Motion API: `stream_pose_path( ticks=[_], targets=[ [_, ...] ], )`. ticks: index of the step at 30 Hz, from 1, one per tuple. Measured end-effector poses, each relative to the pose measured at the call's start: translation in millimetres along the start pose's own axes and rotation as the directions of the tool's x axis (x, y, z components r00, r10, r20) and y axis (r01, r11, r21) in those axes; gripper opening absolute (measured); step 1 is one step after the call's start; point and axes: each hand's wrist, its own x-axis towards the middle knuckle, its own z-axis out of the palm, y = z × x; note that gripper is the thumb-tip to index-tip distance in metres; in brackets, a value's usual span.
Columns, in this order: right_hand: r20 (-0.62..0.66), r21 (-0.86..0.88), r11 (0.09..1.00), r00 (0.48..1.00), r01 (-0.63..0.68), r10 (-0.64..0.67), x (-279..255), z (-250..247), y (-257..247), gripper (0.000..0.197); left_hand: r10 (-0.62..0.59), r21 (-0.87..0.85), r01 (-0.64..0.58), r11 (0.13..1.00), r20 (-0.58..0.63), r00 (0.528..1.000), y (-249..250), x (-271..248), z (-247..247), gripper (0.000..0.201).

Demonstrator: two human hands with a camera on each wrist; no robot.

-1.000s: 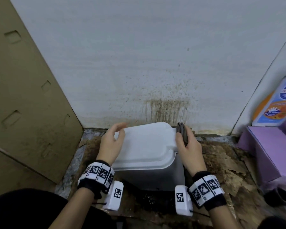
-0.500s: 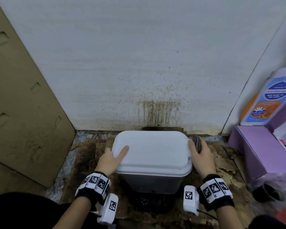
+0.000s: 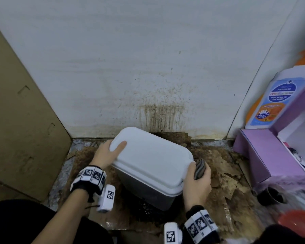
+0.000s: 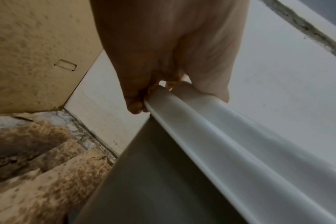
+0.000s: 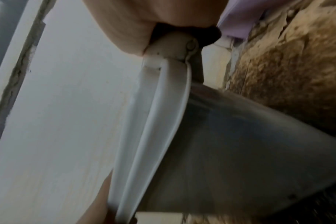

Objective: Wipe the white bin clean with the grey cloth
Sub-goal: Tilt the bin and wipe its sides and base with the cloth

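Observation:
The white bin, with a white lid over a grey body, stands on the dirty floor by the wall, turned at an angle. My left hand grips the lid's far-left corner, thumb lying on top. In the left wrist view the fingers curl under the bin's rim. My right hand holds the folded grey cloth against the lid's right near corner. The right wrist view shows the bin's lid, its grey body and the cloth dark under the palm.
A brown cardboard sheet leans at the left. The wall behind the bin is stained brown. A purple box with a bottle stands at the right, a dark cup and a red thing near it. Torn cardboard covers the floor.
The bin has turned so its left end points to the wall. My left hand went to the far-left corner; my right hand with the cloth came nearer along the right edge.

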Motion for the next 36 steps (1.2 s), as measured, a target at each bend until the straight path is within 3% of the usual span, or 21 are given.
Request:
stream_pose_path(
  ticks=[1, 4, 9, 14, 19, 22, 25, 26, 28, 30, 32, 36],
  targets=[
    [-0.012, -0.002, 1.000, 1.000, 0.000, 0.000, -11, 4, 3, 0.051, 0.014, 0.018, -0.014, 1.000, 0.004, 1.000, -1, 4, -2, 0.102],
    [-0.037, -0.039, 0.999, 0.999, 0.021, -0.023, -35, 14, 12, 0.055, 0.017, 0.023, -0.017, 1.000, -0.011, 1.000, -6, 12, 0, 0.091],
    [-0.063, -0.023, 1.000, 0.998, -0.016, 0.014, -21, 7, 20, 0.053, -0.033, 0.010, 0.033, 0.999, -0.031, 0.999, -9, 10, 13, 0.101],
    [-0.018, -0.026, 0.999, 1.000, -0.018, 0.018, 12, -10, 16, 0.036, -0.064, 0.002, 0.064, 0.998, -0.102, 0.993, -11, 1, 27, 0.075],
    [-0.003, -0.069, 0.998, 1.000, 0.000, -0.001, 38, -16, 9, 0.033, -0.186, -0.112, 0.172, 0.979, -0.133, 0.974, -20, -10, 37, 0.099],
    [0.082, -0.089, 0.993, 0.994, 0.073, -0.066, 54, -18, -5, 0.030, -0.273, -0.291, 0.237, 0.927, -0.088, 0.958, -21, -26, 45, 0.113],
    [0.269, -0.154, 0.968, 0.951, 0.196, -0.150, 72, -14, -18, 0.035, -0.249, -0.434, 0.212, 0.876, -0.031, 0.968, -18, -45, 58, 0.071],
    [0.357, -0.177, 0.959, 0.922, 0.222, -0.148, 78, -12, -20, 0.040, -0.232, -0.461, 0.200, 0.864, -0.012, 0.973, -19, -51, 64, 0.069],
    [0.539, -0.247, 0.938, 0.839, 0.242, -0.075, 82, -9, -24, 0.050, -0.208, -0.500, 0.202, 0.842, 0.043, 0.977, -19, -61, 78, 0.083],
    [0.656, -0.331, 0.892, 0.754, 0.309, -0.018, 82, -6, -24, 0.047, -0.228, -0.496, 0.240, 0.834, 0.087, 0.970, -20, -66, 90, 0.104],
    [0.682, -0.332, 0.882, 0.731, 0.333, -0.019, 81, -6, -22, 0.043, -0.241, -0.512, 0.263, 0.818, 0.111, 0.964, -17, -72, 100, 0.112],
    [0.705, -0.301, 0.898, 0.709, 0.321, -0.018, 79, -11, -22, 0.041, -0.241, -0.544, 0.249, 0.801, 0.088, 0.967, -14, -75, 107, 0.107]
  ],
)
